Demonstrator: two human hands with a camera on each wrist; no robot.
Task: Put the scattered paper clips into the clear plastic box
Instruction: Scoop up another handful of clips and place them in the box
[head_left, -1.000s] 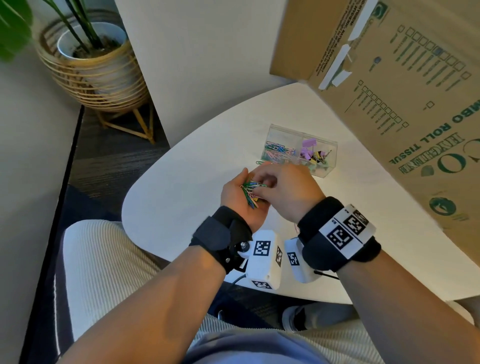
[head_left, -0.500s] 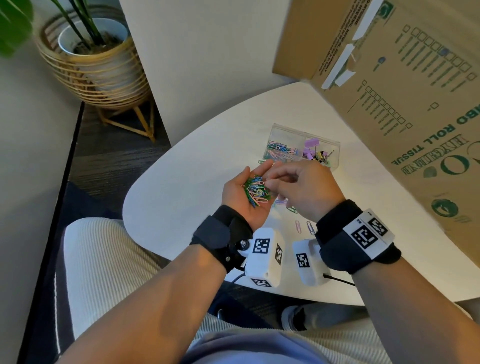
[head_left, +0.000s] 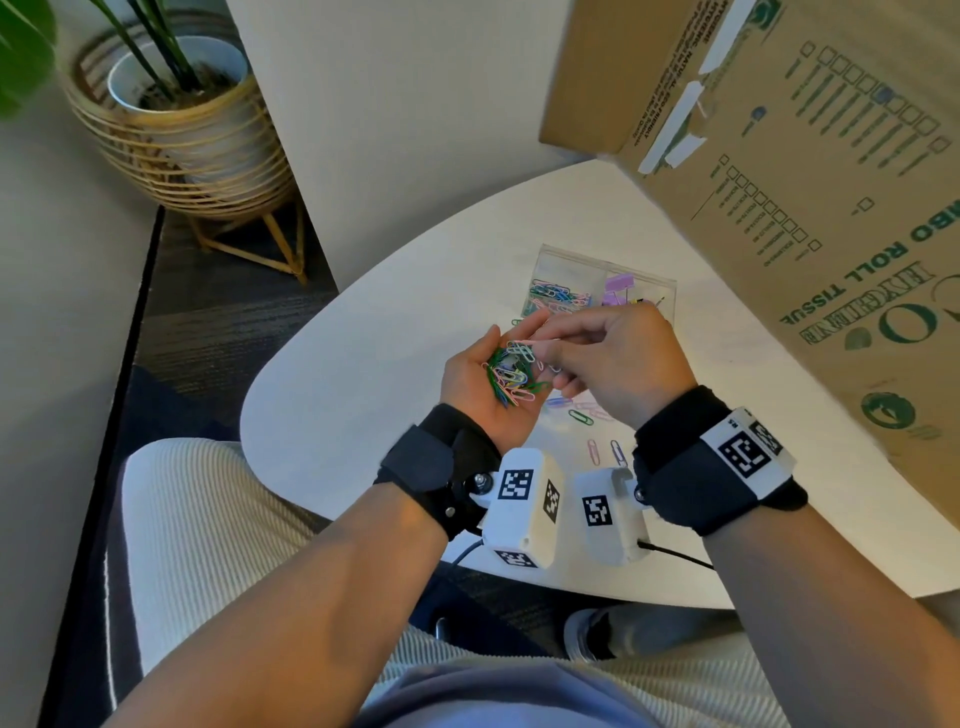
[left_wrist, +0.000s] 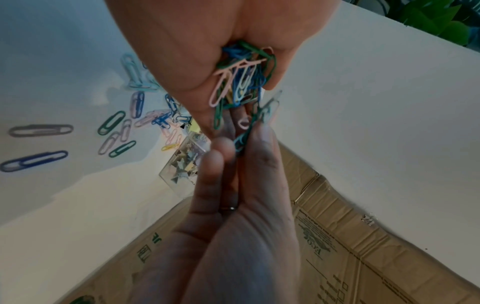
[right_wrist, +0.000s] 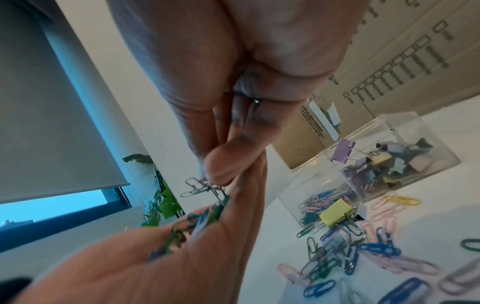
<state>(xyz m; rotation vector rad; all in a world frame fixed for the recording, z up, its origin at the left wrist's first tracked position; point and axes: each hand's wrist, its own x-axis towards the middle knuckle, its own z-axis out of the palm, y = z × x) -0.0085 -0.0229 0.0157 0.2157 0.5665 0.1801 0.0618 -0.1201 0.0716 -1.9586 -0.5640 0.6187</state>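
Hidden behind the right hand (head_left: 618, 364) in the head view: the near wall of the clear plastic box (head_left: 571, 265) and most loose paper clips (head_left: 582, 417) on the table (head_left: 363, 395). Cut off at the top and right edges: the cardboard carton (head_left: 810, 171), its print only partly readable. Blurred close to the lens in the right wrist view: the left hand (right_wrist: 161, 267). Too smeared to count: the bundle of clips (left_wrist: 241, 82) in the left palm, perhaps a dozen or more.
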